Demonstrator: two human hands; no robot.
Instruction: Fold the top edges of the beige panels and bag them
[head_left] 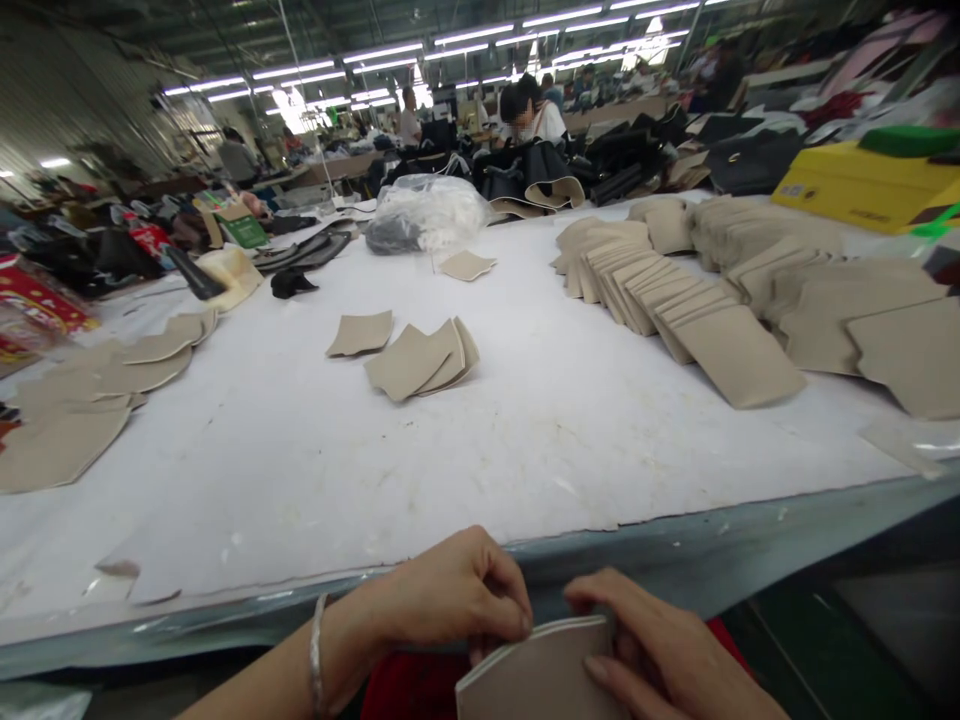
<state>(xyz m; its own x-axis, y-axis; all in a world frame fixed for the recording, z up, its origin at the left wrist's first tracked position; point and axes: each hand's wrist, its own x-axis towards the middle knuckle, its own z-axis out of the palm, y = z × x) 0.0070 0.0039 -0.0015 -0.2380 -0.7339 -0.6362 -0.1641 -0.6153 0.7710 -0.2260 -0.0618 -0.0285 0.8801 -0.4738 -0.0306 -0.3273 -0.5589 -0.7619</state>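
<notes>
A taupe leather-like panel (544, 672) with a pale layered edge is held over my lap, below the table's front edge. My left hand (469, 595), a silver bangle at its wrist, pinches the panel's upper left edge between thumb and fingers. On the other side my right hand (660, 650) grips the right edge, thumb on the near face and fingers behind. The panel's lower part runs out of the picture. Farther off on the white tabletop (300, 480) lie a few similar loose panels (411, 360) and a single panel (360, 333).
Overlapping rows of taupe panels (675, 300) cover the right side, with a yellow box (862, 185) behind. More panels (67, 440) lie at left. A clear plastic bag (431, 215) and black leather pieces (536, 175) are at the back. People work beyond.
</notes>
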